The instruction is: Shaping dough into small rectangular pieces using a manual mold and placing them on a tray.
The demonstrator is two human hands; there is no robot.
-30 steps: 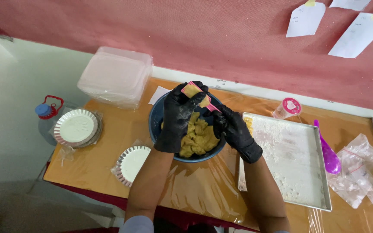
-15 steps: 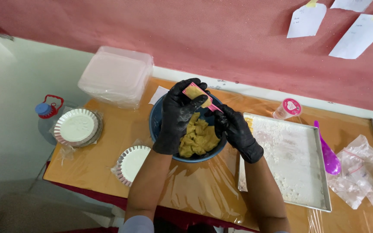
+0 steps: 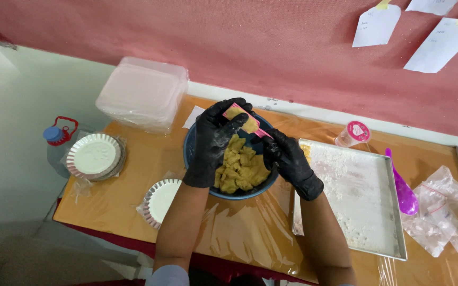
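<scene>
Both my hands wear black gloves and hover over a blue bowl filled with yellow dough. My left hand cups a piece of the dough up near its fingertips. My right hand grips the handle of a pink spatula, whose flat end is coated in dough and presses against the left fingers. The bowl stands on an orange table covered in clear plastic film.
A floured metal tray lies right of the bowl, with a purple spoon, a pink-lidded cup and plastic bags beyond. Left are two stacks of foil tart tins, stacked clear containers and a bottle.
The spatula's dough-coated end has slid a little along my left fingers. Both hands stay over the bowl in nearly the same place.
</scene>
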